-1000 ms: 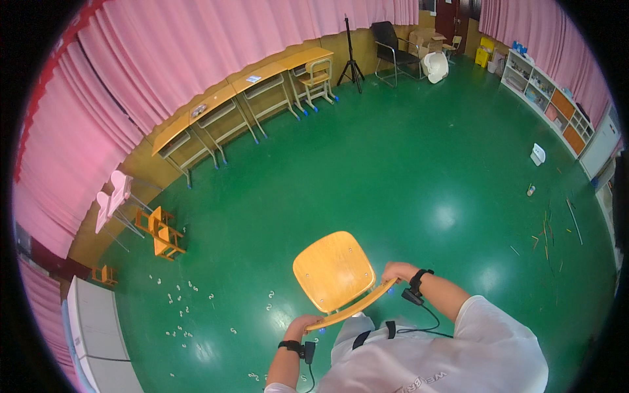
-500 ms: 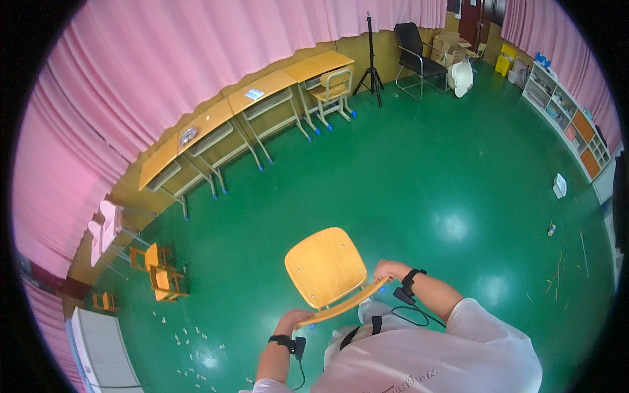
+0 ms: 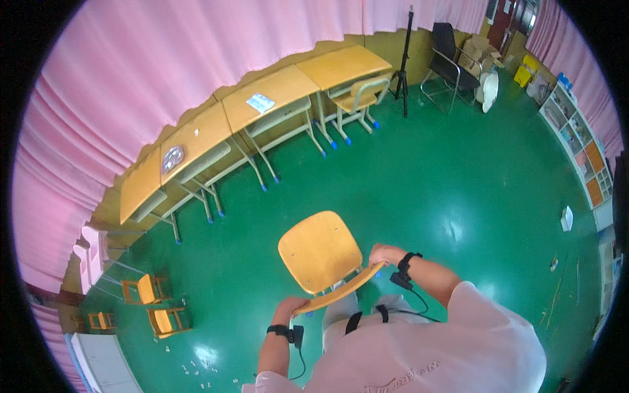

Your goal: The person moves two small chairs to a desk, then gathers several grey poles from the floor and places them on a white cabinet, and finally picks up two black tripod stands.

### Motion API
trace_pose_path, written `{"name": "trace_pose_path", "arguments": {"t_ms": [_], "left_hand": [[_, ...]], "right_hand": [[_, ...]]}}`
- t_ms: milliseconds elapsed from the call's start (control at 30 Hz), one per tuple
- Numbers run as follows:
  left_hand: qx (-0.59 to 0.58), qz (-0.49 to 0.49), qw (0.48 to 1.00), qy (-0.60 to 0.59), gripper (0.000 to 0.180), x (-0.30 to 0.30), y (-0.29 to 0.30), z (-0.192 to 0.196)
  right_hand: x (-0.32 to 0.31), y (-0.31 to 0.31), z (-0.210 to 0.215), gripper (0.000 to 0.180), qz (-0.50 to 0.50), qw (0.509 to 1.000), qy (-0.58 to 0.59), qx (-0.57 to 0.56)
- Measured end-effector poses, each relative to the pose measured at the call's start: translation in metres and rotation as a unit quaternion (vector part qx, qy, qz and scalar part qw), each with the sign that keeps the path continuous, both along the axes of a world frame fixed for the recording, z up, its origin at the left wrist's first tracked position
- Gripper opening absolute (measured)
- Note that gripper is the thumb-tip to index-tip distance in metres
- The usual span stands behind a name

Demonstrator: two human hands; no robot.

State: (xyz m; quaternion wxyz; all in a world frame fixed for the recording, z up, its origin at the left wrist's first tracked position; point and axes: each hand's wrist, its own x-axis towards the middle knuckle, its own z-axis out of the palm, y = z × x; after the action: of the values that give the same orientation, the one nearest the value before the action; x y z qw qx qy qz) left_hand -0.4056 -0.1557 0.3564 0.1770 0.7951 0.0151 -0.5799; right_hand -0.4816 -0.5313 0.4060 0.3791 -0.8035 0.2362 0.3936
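One wooden chair (image 3: pixel 320 252), backrest gripped by fingers of left hand (image 3: pixel 291 305) and right hand (image 3: pixel 384 254); four tabletops (image 3: pixel 278 88) beyond chair.

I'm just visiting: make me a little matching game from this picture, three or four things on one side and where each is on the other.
Things:
1. wooden chair
2. black tripod
3. row of desks
4. small orange chairs

Places:
A. along the pink curtain
B. far left on the green floor
C. gripped by its backrest in the left hand and right hand
D. between the last desk and a black chair

Pairs: 1-C, 2-D, 3-A, 4-B
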Motion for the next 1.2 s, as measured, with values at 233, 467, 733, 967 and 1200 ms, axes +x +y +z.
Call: {"name": "trace_pose_path", "arguments": {"t_ms": [233, 467, 733, 967, 1200], "left_hand": [[-0.146, 0.023, 0.987, -0.066, 0.038, 0.2, -0.08, 0.027], [0.025, -0.012, 0.998, -0.06, 0.037, 0.393, -0.179, 0.025], [0.057, -0.016, 0.995, -0.08, 0.04, 0.568, -0.269, 0.006], [-0.018, 0.007, 0.998, -0.061, 0.038, 0.686, -0.325, -0.054], [-0.059, 0.113, 0.991, -0.036, 0.05, 0.728, -0.344, -0.101]], "right_hand": [[0.184, -0.086, -0.019, 0.023, -0.063, 0.997, -0.003, 0.034], [0.373, -0.175, -0.042, 0.021, -0.035, 0.995, -0.056, 0.068], [0.551, -0.25, -0.049, 0.019, -0.074, 0.992, -0.07, 0.073], [0.66, -0.308, -0.136, 0.025, -0.111, 0.989, -0.054, 0.079], [0.707, -0.315, -0.179, 0.028, -0.099, 0.994, -0.035, 0.001]]}}
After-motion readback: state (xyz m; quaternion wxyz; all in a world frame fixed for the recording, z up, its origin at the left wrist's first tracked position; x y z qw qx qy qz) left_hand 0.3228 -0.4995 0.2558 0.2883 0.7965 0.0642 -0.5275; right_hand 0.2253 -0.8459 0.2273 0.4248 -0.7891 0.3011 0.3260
